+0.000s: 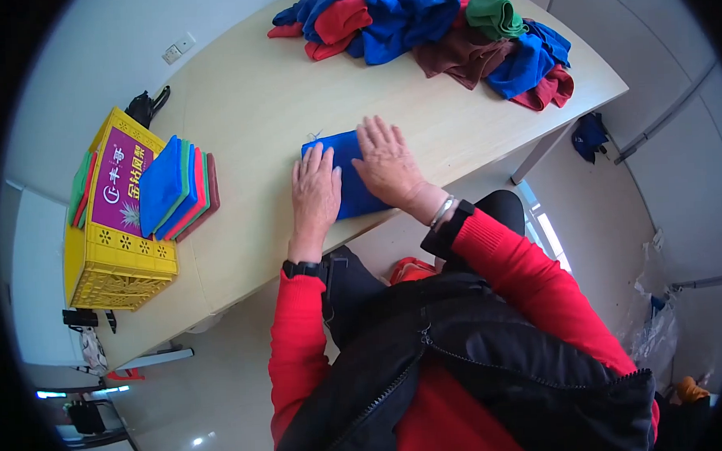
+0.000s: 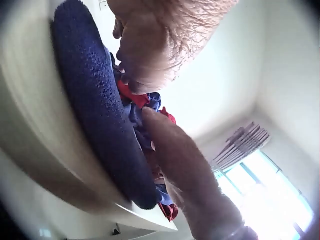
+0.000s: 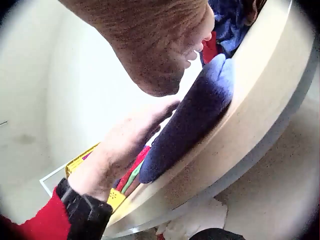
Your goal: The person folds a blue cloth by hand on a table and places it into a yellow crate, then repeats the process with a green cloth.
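A folded blue towel (image 1: 351, 173) lies at the table's front edge, a loose thread at its far left corner. My left hand (image 1: 316, 187) rests along its left side with fingers extended. Over its right side is my right hand (image 1: 389, 166), palm down, the fingers straight and pointing away from me. Seen from the side in the left wrist view, the towel (image 2: 100, 100) is a thick, rounded fold. The right wrist view shows the towel's folded layers (image 3: 192, 115) near the table edge.
A heap of crumpled blue, red, brown and green towels (image 1: 400, 18) covers the far side of the table (image 1: 251, 109). On the left stands a yellow crate (image 1: 121, 260), with a stack of folded towels (image 1: 178, 189) leaning against it. Behind the crate lies a black object (image 1: 142, 108).
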A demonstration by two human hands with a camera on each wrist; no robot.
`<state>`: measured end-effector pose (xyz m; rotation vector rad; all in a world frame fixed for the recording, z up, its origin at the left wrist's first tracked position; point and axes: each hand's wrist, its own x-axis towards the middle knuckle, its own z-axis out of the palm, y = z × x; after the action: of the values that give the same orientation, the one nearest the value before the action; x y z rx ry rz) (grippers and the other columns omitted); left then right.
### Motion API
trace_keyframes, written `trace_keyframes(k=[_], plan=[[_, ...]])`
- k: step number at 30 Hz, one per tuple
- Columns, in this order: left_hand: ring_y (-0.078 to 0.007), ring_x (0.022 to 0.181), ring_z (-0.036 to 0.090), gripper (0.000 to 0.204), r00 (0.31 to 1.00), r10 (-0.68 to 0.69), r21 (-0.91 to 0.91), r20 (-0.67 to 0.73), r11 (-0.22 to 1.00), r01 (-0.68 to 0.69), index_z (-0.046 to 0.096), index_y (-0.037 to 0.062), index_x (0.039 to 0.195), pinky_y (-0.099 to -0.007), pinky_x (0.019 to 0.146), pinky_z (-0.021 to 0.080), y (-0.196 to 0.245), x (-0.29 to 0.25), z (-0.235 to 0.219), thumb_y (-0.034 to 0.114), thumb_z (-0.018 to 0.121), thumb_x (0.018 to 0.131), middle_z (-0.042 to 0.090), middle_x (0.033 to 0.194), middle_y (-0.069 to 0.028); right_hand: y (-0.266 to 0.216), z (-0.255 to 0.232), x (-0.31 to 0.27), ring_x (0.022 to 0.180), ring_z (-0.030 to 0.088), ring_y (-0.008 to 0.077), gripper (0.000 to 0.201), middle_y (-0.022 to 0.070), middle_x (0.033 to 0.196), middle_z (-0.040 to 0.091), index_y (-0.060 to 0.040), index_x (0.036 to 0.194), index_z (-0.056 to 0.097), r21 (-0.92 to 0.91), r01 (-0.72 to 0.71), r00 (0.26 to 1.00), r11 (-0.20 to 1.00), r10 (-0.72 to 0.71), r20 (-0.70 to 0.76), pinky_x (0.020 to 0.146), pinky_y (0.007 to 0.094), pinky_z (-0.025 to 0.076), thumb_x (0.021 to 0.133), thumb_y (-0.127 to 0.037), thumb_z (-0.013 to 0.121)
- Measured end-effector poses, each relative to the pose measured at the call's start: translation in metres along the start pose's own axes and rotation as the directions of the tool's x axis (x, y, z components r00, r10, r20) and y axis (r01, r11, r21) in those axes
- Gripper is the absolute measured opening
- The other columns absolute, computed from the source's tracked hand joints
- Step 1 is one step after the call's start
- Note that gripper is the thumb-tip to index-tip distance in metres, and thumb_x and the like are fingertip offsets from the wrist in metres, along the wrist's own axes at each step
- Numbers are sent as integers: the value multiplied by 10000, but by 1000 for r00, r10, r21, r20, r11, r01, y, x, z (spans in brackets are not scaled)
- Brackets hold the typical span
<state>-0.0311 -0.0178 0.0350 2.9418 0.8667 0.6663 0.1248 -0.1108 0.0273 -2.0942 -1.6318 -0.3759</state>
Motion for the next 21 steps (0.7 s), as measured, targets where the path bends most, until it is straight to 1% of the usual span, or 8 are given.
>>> trace_keyframes(k=[1, 4, 9, 12, 13, 16, 18, 21], plan=[[-322, 1424, 382, 470, 1000, 5, 1, 6, 1000, -5, 489, 29, 1415, -493, 1168, 301, -2, 4, 4, 300, 480, 1031, 451, 1504, -179, -5, 5, 1, 1452, 330, 388, 681, 250, 1536, 383, 62, 1454, 402, 3, -7, 1000, 1000, 7, 1, 1201, 505, 234, 969, -397, 534], [-333, 1431, 370, 482, 999, 16, -27, 44, 1000, -15, 468, 30, 1439, -486, 1174, 296, -11, 17, 28, 293, 473, 1035, 429, 1521, -185, -10, 21, 9, 1451, 330, 392, 651, 251, 1530, 388, 59, 1440, 422, 63, -23, 994, 998, 16, 108, 1202, 507, 232, 968, -376, 534], [-346, 1444, 350, 504, 999, 3, -68, 43, 998, 0, 439, 33, 1469, -472, 1185, 284, -15, 16, 38, 296, 459, 1039, 403, 1543, -187, -6, 16, 3, 1453, 326, 395, 635, 252, 1528, 392, 47, 1438, 433, 127, -105, 989, 986, 90, 120, 1201, 504, 233, 970, -373, 525], [-333, 1470, 309, 522, 994, -48, -49, 97, 997, 53, 393, 53, 1508, -448, 1204, 250, -15, 17, 36, 315, 402, 1056, 356, 1579, -167, -5, 20, 3, 1445, 336, 391, 625, 245, 1512, 415, 37, 1433, 446, 136, -94, 995, 986, 89, 49, 1194, 505, 242, 967, -373, 524], [-333, 1470, 309, 522, 992, -53, -46, 114, 997, 58, 393, 53, 1508, -448, 1204, 250, -16, 18, 36, 315, 402, 1056, 356, 1579, -167, -5, 21, 4, 1445, 336, 391, 625, 245, 1512, 415, 37, 1433, 446, 146, -102, 994, 984, 93, 62, 1194, 505, 242, 967, -373, 524], [-350, 1461, 322, 528, 999, -2, -57, 54, 998, 5, 416, 45, 1494, -464, 1199, 262, -17, 17, 39, 329, 428, 1049, 383, 1561, -179, 0, 25, 2, 1433, 352, 386, 606, 239, 1491, 442, 33, 1411, 477, 164, -66, 998, 984, 63, 26, 1185, 510, 251, 966, -375, 525], [-350, 1462, 322, 529, 996, -3, -51, 86, 999, 7, 419, 45, 1491, -469, 1199, 260, -16, 13, 41, 335, 427, 1050, 383, 1562, -176, 2, 29, -3, 1430, 356, 384, 599, 238, 1486, 448, 35, 1402, 486, 181, -83, 996, 980, 78, 35, 1184, 508, 253, 966, -373, 525], [-349, 1462, 322, 530, 998, -5, -34, 66, 999, 8, 426, 44, 1485, -477, 1198, 255, -11, 14, 32, 348, 424, 1051, 383, 1564, -169, 2, 22, -2, 1424, 363, 379, 585, 235, 1475, 458, 39, 1385, 505, 180, -57, 998, 982, 59, -5, 1182, 505, 256, 966, -369, 526]])
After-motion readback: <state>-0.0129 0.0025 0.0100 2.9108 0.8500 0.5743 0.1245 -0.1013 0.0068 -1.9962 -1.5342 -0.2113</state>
